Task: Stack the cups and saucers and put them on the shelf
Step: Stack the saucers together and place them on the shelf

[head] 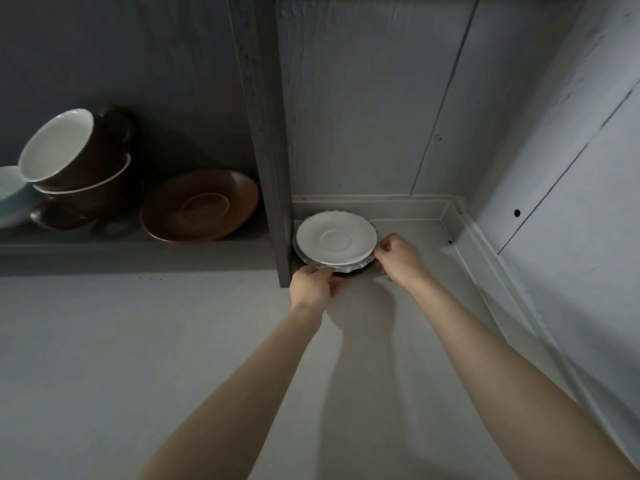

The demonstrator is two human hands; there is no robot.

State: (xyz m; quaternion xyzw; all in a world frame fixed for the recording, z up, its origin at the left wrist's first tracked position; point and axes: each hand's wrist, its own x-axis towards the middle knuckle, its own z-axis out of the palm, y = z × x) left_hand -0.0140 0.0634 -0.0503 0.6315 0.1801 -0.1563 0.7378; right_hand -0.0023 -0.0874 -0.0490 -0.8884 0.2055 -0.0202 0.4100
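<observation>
A: Both forearms reach up from the bottom edge. Left hand (pixel 313 284) and right hand (pixel 398 256), what do they hold?

B: Saucers (pixel 336 242), a small stack. White one on top, a scalloped one under it w/ wavy rim; how many in total, cannot tell. Left fingers are curled at the front-left rim, right fingers pinch the right rim. Both hands closed on the stack.

A: Where is the stack?

B: In the right part of the shelf (pixel 415 233), near the front, just beside the grey divider (pixel 273 168). If it rests on the board or is a bit lifted, cannot tell.

A: And left of the divider?

B: Brown cups (pixel 79 168), stacked, top one tilted, white inside. Just beside them a brown saucer (pixel 201 206), leaning. At the far left edge a pale blue dish (pixel 10 195), only partly seen.
</observation>
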